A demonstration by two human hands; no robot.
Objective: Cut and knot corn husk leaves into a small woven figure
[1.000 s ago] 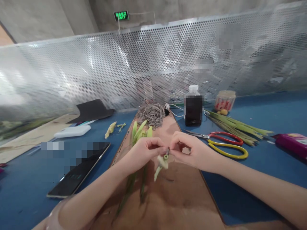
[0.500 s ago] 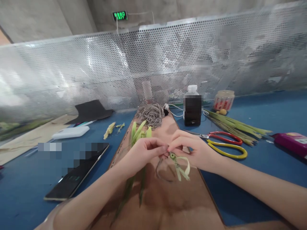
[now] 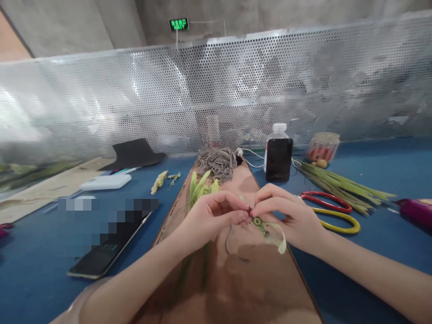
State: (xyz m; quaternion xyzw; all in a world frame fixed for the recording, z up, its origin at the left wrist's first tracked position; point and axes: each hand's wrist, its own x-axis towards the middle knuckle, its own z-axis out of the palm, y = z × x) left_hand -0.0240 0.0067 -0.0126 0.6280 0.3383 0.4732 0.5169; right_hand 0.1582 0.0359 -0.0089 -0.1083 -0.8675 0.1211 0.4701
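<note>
Pinching a small red piece (image 3: 250, 212), our left hand (image 3: 209, 220) and right hand (image 3: 299, 220) meet, fingertips closed on it, the green woven piece (image 3: 259, 226) hanging just below, over a brown strip (image 3: 249, 283). Beside our left hand: pale leaf strips (image 3: 201, 185), grey cord bundle (image 3: 218, 164) behind. Farther out, on blue table (image 3: 30, 252): 1 pair of scissors (image 3: 353, 228), right; 1 dark phone (image 3: 101, 258), left.

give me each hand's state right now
Left hand: grip closed; what it pinches can't be told.
Right hand: grip closed, holding the knotted green strip.
</note>
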